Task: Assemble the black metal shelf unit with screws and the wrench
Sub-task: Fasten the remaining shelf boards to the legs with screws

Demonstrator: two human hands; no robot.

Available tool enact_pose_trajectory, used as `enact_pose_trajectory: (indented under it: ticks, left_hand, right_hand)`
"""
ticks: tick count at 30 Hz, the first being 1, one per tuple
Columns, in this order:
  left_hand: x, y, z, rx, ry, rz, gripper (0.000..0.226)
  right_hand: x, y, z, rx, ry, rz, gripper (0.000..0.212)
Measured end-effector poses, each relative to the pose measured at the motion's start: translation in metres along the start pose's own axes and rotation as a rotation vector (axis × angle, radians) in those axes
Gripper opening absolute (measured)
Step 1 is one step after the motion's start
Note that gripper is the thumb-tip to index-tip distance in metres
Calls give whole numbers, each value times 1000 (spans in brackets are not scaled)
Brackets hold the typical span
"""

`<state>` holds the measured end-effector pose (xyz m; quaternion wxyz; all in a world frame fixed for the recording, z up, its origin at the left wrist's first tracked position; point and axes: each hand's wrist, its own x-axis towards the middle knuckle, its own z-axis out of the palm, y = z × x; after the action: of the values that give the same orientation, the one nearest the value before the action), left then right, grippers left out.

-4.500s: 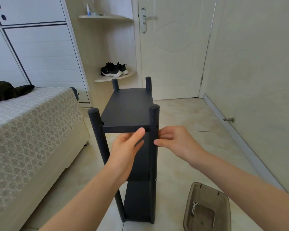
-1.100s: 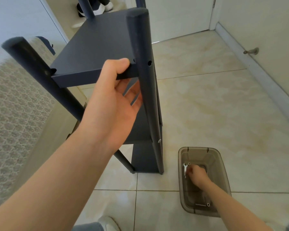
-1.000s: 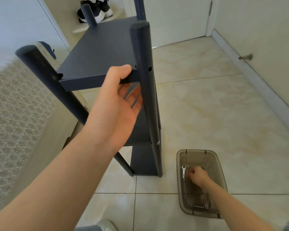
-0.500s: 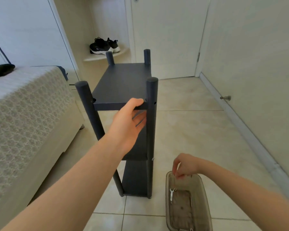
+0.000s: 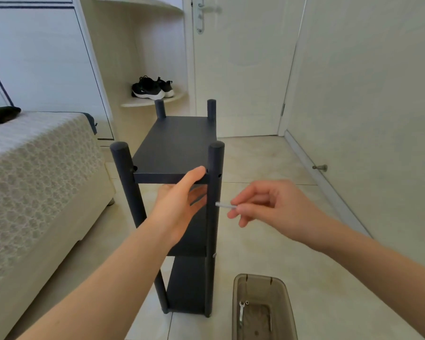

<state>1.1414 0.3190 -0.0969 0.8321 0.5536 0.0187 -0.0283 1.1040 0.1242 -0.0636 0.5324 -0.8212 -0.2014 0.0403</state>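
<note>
Left grip (image 5: 179, 209) clasps, thumb on top; right grip (image 5: 270, 204) pinches.

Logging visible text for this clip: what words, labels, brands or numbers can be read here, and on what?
None can be read.
Shelf unit, screw, tray, door: no lettering shows.
Shoes: a white side mark, too blurred to read.

Left hand (image 5: 179, 204) is gripping the shelf unit's (image 5: 177, 153) top shelf edge, right hand (image 5: 268, 204) is pinching a screw (image 5: 225, 205) beside the front post (image 5: 212, 217).
</note>
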Motion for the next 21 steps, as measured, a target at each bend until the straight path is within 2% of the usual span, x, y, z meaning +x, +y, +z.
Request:
enact_pose_trajectory:
  ticks: [3,8,18,21]
  left_hand:
    - [2,2,-3,22,15,-10,23]
    - [5,3,-7,28,20,-2,29]
    - [3,4,0,52,3,12,14]
    - [2,5,2,48,-1,13,25]
  right_hand:
    - [2,-5,1,29,150,-82,5]
    - [10,0,8,14,244,-124,7]
    - [13,2,11,-27,305,-135,10]
    - [13,4,13,-25,311,-139,11]
